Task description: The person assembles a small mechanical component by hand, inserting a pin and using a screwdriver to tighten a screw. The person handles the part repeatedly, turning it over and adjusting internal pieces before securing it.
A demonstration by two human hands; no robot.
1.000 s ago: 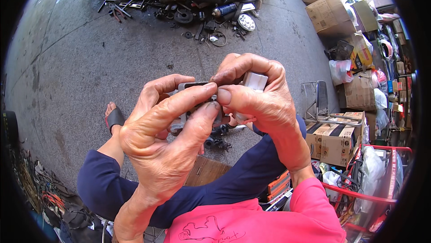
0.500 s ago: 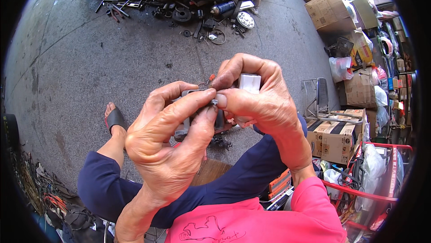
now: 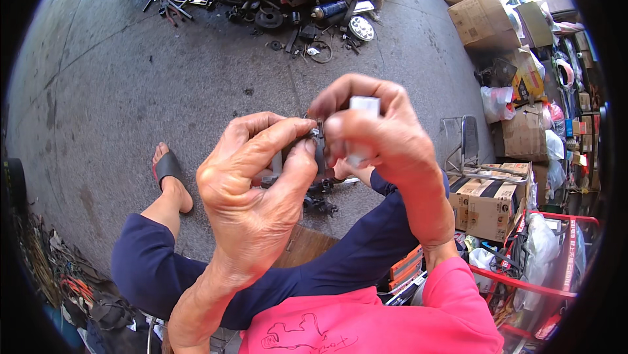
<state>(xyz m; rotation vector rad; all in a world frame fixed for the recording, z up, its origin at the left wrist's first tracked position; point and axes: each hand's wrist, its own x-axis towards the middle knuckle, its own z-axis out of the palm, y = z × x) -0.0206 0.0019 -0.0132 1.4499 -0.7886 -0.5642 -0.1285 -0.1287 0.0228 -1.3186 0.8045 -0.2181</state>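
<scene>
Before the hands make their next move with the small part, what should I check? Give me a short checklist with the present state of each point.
1. Left hand pinches the small dark part: ok.
2. Right hand grips the white block: ok.
3. Both hands meet at the part: ok.
4. Part's small metal end in view: ok, just visible.
5. How the part and block join: cannot tell, fingers hide it.
6. Concrete floor below, where a dropped piece would land: not ok, loose dark bits lie there.
</scene>
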